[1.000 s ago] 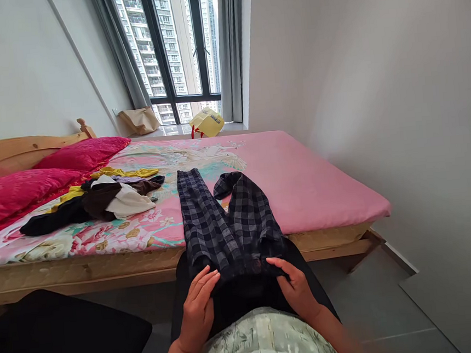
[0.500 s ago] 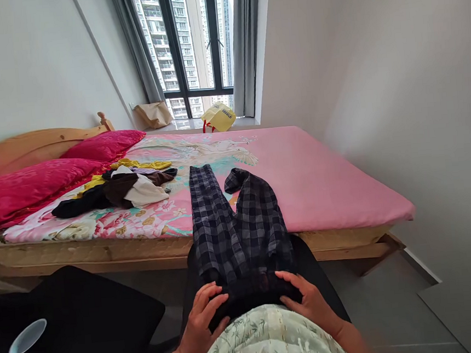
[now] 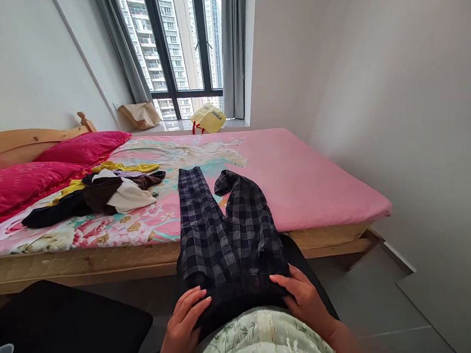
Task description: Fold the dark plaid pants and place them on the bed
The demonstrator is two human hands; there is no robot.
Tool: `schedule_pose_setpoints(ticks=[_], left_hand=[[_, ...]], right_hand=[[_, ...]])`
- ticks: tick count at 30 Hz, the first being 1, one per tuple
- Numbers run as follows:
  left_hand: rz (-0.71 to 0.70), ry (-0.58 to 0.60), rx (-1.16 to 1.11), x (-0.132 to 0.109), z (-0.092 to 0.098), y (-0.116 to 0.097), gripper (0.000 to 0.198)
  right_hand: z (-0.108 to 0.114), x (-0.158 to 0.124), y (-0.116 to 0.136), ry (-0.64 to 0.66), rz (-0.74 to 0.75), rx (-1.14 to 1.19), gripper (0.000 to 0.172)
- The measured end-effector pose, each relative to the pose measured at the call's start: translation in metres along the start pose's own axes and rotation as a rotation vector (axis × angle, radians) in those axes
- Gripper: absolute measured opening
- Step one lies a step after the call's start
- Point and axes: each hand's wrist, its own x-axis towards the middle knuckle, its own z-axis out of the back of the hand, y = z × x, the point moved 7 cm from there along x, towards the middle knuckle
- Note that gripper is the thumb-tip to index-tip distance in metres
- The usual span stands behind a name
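A pair of dark plaid trousers lies across my lap, its legs stretched onto the edge of the bed. The left-side leg is straight, while the other curls over at its end. My left hand grips the left end of the black waistband, fingers on top and thumb beneath. At the waistband's right end, my right hand has its fingers closed on the cloth. Between the two hands the waistband lies close against my pale leaf-print top.
The bed has a pink floral sheet. A pile of clothes lies on its left side near red pillows. A black chair stands at my left. A yellow bag and a paper bag are by the window.
The view has turned slightly right, so the scene sits further left. My right hand's fingers have shifted on the waistband's end; the trousers lie almost the same.
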Motion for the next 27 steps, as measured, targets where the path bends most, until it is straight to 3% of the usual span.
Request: schedule_pose_setpoints(ticks=[3,9,14,17,20,23,27], left_hand=[[0.07,-0.025,-0.016,0.011,0.009,-0.005,0.037],[0.199,0.129,-0.026,0.031,0.012,-0.001,0.038],[0.226,0.215,-0.075,0.036,0.024,-0.006,0.037],[0.269,0.309,-0.112,0.036,0.026,-0.012,0.051],[0.319,0.331,-0.146,0.044,0.032,-0.014,0.046],[0.262,0.271,-0.158,0.06,0.048,-0.023,0.033],[0.026,0.151,-0.144,0.079,0.085,-0.05,0.027]], right_hand=[[0.008,0.003,0.006,-0.003,-0.009,-0.078,0.053],[0.028,0.017,0.017,-0.013,-0.009,-0.157,0.049],[0.028,0.027,0.034,0.221,0.127,0.014,0.053],[0.03,0.029,0.037,0.224,0.099,0.113,0.05],[0.031,0.036,0.038,0.183,0.06,0.186,0.041],[0.037,0.049,0.047,0.202,0.1,0.169,0.034],[0.067,0.063,0.074,0.169,0.27,0.061,0.031]])
